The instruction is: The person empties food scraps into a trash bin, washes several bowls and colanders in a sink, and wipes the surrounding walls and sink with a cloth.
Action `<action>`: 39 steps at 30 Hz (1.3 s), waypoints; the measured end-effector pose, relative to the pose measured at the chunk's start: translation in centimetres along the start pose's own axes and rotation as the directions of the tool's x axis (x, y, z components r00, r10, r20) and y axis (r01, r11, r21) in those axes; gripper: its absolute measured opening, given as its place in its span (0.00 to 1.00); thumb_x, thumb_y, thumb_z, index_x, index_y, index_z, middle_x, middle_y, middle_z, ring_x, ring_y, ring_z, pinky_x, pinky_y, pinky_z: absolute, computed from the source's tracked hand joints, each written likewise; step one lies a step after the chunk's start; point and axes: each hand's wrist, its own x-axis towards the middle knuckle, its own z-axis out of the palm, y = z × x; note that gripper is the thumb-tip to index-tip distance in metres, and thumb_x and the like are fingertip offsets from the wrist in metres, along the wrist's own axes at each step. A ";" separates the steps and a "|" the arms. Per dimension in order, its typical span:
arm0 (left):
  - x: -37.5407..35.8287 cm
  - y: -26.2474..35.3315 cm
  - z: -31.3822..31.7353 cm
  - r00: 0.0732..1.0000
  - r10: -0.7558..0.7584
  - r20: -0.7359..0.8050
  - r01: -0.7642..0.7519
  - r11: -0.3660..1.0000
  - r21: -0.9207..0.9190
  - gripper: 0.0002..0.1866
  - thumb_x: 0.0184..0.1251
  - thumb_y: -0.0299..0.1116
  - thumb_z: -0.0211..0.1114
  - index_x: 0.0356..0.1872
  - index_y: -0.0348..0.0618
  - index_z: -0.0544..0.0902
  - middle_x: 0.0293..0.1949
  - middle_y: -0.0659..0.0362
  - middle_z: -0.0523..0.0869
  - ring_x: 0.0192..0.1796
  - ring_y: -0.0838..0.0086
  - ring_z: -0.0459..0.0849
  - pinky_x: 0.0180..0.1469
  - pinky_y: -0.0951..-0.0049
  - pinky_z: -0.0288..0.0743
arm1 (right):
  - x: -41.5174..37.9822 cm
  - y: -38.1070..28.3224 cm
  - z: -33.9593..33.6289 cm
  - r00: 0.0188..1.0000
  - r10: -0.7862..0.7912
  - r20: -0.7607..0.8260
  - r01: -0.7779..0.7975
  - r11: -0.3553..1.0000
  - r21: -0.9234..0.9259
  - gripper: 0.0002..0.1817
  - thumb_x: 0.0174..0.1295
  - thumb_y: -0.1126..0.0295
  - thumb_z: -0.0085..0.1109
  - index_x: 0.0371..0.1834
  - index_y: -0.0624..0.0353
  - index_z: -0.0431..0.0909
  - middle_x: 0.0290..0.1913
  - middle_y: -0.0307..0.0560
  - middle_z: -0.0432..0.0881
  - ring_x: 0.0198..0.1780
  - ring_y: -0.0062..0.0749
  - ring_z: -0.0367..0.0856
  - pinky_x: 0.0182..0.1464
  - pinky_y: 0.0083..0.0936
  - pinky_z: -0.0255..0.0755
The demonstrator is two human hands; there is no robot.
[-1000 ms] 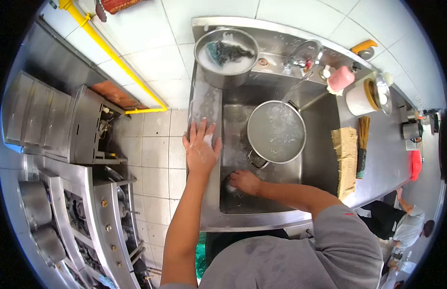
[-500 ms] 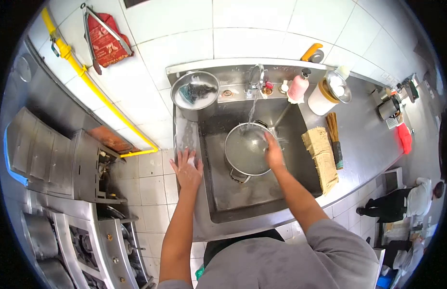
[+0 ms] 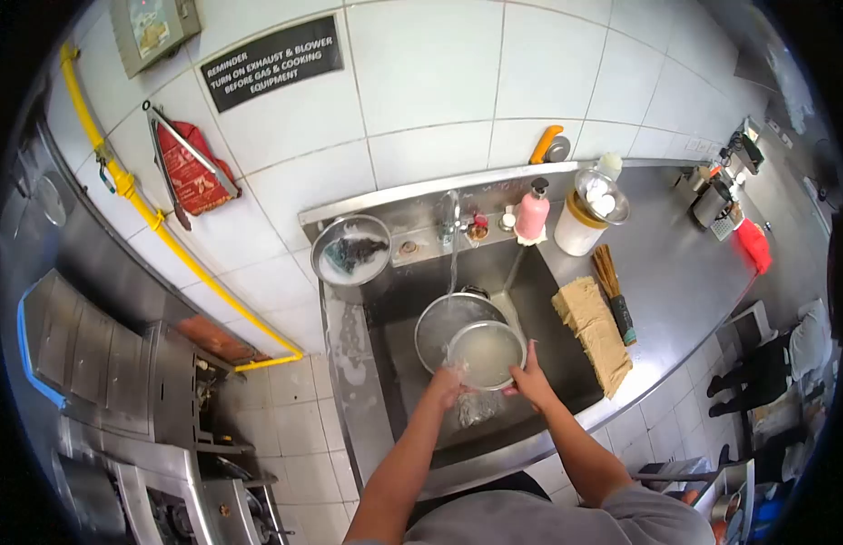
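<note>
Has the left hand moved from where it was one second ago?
Yes. The left hand left the sink's left ledge and now holds the round bowl over the basin.

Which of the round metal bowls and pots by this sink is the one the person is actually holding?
The small round bowl, gripped by the left hand and right hand. The pot sits under the tap's stream; the bowl holding a scrubber rests on the sink's corner.

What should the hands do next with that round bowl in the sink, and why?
Probably tip the steel bowl under the tap stream. Both the left hand and right hand grip its rim, and the water lands just behind it, in the pot.
</note>
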 end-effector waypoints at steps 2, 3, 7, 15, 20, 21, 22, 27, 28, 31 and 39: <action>1.2 -1.4 -0.2 0.996 -0.013 0.087 0.015 1.000 -0.017 0.26 0.68 0.37 0.60 0.63 0.35 0.69 0.54 0.48 0.80 0.49 0.58 0.85 0.40 0.54 0.86 | -2.5 -1.1 -1.0 0.958 -0.285 0.039 0.287 0.952 -0.104 0.37 0.54 0.74 0.67 0.68 0.60 0.61 0.58 0.56 0.76 0.49 0.41 0.82 0.43 0.28 0.83; 1.2 -1.5 0.5 0.996 -0.042 0.085 0.044 0.999 -0.018 0.25 0.68 0.38 0.60 0.62 0.35 0.70 0.51 0.49 0.82 0.47 0.58 0.86 0.40 0.55 0.85 | -3.1 -1.2 -1.5 0.843 -0.527 0.111 0.538 0.819 -0.197 0.37 0.48 0.73 0.75 0.63 0.60 0.68 0.59 0.55 0.76 0.56 0.42 0.79 0.50 0.30 0.81; 1.6 -1.3 3.1 0.993 -0.068 0.098 0.071 0.997 -0.036 0.22 0.70 0.42 0.59 0.58 0.37 0.74 0.45 0.51 0.84 0.40 0.63 0.86 0.38 0.62 0.84 | -0.1 -0.5 -5.6 0.692 -0.646 0.322 0.676 0.423 -0.604 0.27 0.36 0.72 0.83 0.42 0.59 0.79 0.58 0.54 0.77 0.63 0.39 0.73 0.56 0.31 0.76; 3.5 5.9 2.2 0.925 0.376 -0.060 -0.362 0.917 0.165 0.22 0.74 0.49 0.55 0.48 0.38 0.81 0.46 0.55 0.85 0.43 0.70 0.85 0.45 0.68 0.79 | 7.2 -21.7 -4.4 0.703 -0.687 0.186 0.555 0.366 -0.747 0.29 0.34 0.52 0.83 0.25 0.59 0.72 0.30 0.51 0.79 0.33 0.41 0.76 0.38 0.36 0.71; -1.4 8.2 -2.8 0.757 0.653 0.021 -0.308 0.329 0.893 0.17 0.68 0.46 0.61 0.42 0.43 0.85 0.49 0.54 0.85 0.55 0.63 0.82 0.56 0.55 0.73 | 8.5 -44.5 1.0 0.362 -0.917 0.166 0.616 0.102 -0.781 0.34 0.36 0.42 0.79 0.30 0.61 0.75 0.27 0.51 0.80 0.30 0.41 0.78 0.35 0.38 0.73; -2.5 8.5 -4.0 0.750 0.661 0.015 -0.308 0.328 0.893 0.17 0.68 0.46 0.61 0.42 0.43 0.85 0.49 0.54 0.85 0.55 0.63 0.82 0.56 0.55 0.73 | 9.0 -48.3 1.4 0.334 -0.933 0.135 0.699 0.149 -0.699 0.34 0.37 0.44 0.80 0.27 0.61 0.71 0.23 0.47 0.78 0.26 0.34 0.76 0.31 0.34 0.73; -3.5 8.4 -5.5 0.737 0.672 0.077 -0.243 0.157 0.957 0.15 0.66 0.46 0.62 0.45 0.48 0.85 0.53 0.54 0.83 0.61 0.62 0.78 0.61 0.49 0.67 | 8.2 -51.5 2.3 0.392 -0.915 0.096 0.735 0.249 -0.631 0.32 0.39 0.47 0.80 0.26 0.60 0.69 0.22 0.45 0.76 0.24 0.30 0.75 0.27 0.30 0.72; -10.7 7.6 -9.2 0.755 0.649 0.097 0.032 -0.184 0.982 0.21 0.63 0.47 0.63 0.55 0.54 0.82 0.67 0.51 0.71 0.74 0.56 0.60 0.72 0.38 0.48 | 4.9 -55.9 4.0 0.505 -0.862 0.037 0.749 0.416 -0.516 0.28 0.45 0.54 0.80 0.24 0.55 0.65 0.19 0.41 0.75 0.18 0.21 0.71 0.20 0.20 0.67; -11.9 7.3 -9.6 0.752 0.653 0.086 0.046 -0.182 0.982 0.25 0.64 0.49 0.63 0.60 0.53 0.78 0.70 0.51 0.66 0.76 0.54 0.56 0.73 0.38 0.44 | 5.2 -55.1 3.8 0.505 -0.862 0.047 0.755 0.414 -0.508 0.27 0.46 0.56 0.79 0.24 0.56 0.65 0.19 0.41 0.75 0.18 0.21 0.71 0.19 0.20 0.66; -14.8 5.4 -10.9 0.740 0.667 0.085 0.067 -0.198 0.978 0.33 0.65 0.51 0.61 0.68 0.49 0.69 0.74 0.48 0.59 0.77 0.54 0.51 0.74 0.38 0.40 | 4.5 -50.9 3.4 0.523 -0.849 0.079 0.756 0.418 -0.503 0.24 0.47 0.57 0.78 0.26 0.57 0.68 0.19 0.41 0.76 0.18 0.21 0.72 0.18 0.21 0.64; -16.5 3.4 -11.1 0.644 0.752 0.139 0.082 -0.248 0.965 0.36 0.63 0.52 0.59 0.68 0.40 0.67 0.72 0.48 0.63 0.75 0.54 0.58 0.75 0.42 0.43 | 4.8 -40.4 3.8 0.702 -0.687 0.187 0.649 0.510 -0.565 0.26 0.45 0.58 0.80 0.27 0.58 0.68 0.19 0.39 0.74 0.19 0.22 0.72 0.20 0.23 0.66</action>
